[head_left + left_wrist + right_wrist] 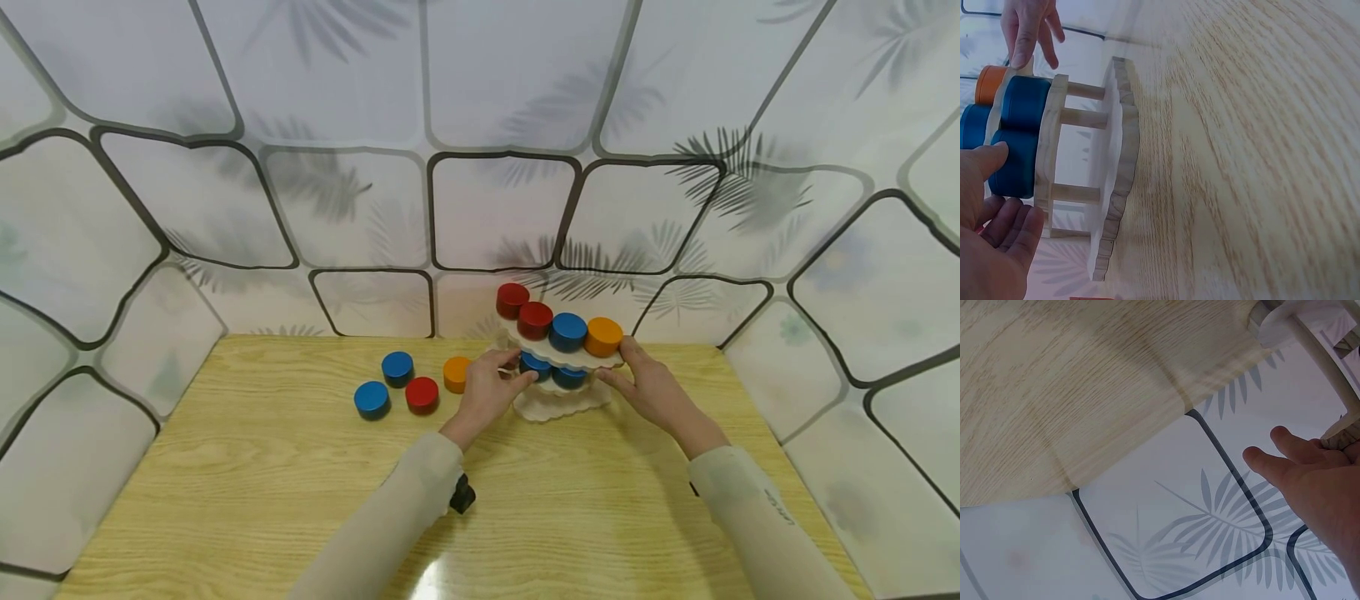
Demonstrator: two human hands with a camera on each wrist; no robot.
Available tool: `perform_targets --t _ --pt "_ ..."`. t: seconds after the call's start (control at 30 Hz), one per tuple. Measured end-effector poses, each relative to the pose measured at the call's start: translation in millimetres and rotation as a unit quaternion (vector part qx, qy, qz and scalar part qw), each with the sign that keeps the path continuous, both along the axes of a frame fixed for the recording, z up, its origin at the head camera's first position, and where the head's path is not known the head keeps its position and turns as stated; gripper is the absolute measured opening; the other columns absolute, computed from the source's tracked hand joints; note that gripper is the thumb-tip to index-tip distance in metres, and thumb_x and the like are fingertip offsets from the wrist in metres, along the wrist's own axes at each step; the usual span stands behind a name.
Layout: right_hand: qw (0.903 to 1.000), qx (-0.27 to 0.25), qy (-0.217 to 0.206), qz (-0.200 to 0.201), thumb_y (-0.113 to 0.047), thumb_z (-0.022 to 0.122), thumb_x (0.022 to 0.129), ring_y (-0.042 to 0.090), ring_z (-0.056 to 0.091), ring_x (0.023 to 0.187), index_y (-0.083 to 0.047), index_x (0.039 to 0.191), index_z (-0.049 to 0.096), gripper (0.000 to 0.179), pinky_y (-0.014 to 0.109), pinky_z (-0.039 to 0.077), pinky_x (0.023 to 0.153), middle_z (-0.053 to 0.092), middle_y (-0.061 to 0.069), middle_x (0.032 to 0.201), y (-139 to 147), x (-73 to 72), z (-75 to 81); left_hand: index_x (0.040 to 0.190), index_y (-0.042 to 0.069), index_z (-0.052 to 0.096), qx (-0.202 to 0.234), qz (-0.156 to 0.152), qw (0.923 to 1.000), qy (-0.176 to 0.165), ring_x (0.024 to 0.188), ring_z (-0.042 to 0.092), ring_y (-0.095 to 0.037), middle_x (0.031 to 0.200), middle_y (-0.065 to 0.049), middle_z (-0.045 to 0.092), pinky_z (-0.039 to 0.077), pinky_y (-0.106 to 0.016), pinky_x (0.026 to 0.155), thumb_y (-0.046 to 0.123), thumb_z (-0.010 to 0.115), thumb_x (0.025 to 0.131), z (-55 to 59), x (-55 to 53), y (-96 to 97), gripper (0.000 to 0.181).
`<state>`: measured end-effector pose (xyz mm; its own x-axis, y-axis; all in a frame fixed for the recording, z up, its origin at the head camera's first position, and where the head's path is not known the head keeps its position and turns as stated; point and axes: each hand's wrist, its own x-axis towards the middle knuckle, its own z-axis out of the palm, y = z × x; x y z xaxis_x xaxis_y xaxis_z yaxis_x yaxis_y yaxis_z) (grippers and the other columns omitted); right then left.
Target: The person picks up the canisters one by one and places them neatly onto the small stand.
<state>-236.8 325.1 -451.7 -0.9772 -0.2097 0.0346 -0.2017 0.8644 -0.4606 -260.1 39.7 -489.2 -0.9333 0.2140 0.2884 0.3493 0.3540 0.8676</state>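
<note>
A tiered wooden stand (1124, 156) with scalloped boards joined by round pegs stands on the table. Its top board (510, 333) bears two red cylinders, a blue one and an orange cylinder (603, 336). On the tier below are two blue cylinders (1016, 165). My left hand (489, 392) has its thumb on the front of the left lower blue cylinder, with its fingers curled round the outer side. At the opposite end, my right hand (660, 396) grips the top board's right end, index finger at the edge and thumb lower down.
Left of the stand, loose cylinders lie on the wooden table (262, 467): two blue, one red (422, 395) and one orange (456, 374). A patterned wall covering (360, 208) rises behind the table and along both sides.
</note>
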Motion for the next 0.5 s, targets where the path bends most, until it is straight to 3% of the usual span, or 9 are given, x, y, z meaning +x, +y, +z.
perform_targets --t 0.27,0.4,0.5 --pt "1.0000 0.002 -0.001 0.000 -0.049 0.053 0.109 0.058 0.039 0.146 0.004 0.162 0.022 0.080 0.070 0.039 0.116 0.027 0.034 0.168 -0.2 0.8 -0.2 0.133 -0.003 0.071 0.008 -0.004 0.9999 0.006 0.104 0.074 -0.032 0.112 -0.021 0.074 0.065 -0.040 0.090 0.015 0.084 0.092 -1.9 -0.4 0.0 0.046" --pt "1.0000 0.002 0.008 0.001 -0.048 0.053 0.109 0.057 0.047 0.140 0.003 0.153 0.031 0.071 0.069 0.043 0.112 0.035 0.034 0.164 -0.3 0.0 -0.8 0.132 -0.003 0.071 0.010 -0.006 0.9999 0.003 0.104 0.073 -0.033 0.113 -0.022 0.074 0.065 -0.040 0.090 0.014 0.084 0.092 -2.0 -0.8 -0.2 0.046" --pt "1.0000 0.004 0.005 -0.001 -0.049 0.053 0.109 0.057 0.046 0.141 0.003 0.156 0.029 0.074 0.069 0.043 0.113 0.033 0.034 0.165 -0.3 -0.2 -0.9 0.132 -0.003 0.071 0.009 -0.006 0.9999 0.003 0.104 0.073 -0.033 0.113 -0.023 0.074 0.065 -0.040 0.091 0.014 0.084 0.091 -1.9 -0.4 -0.5 0.045"
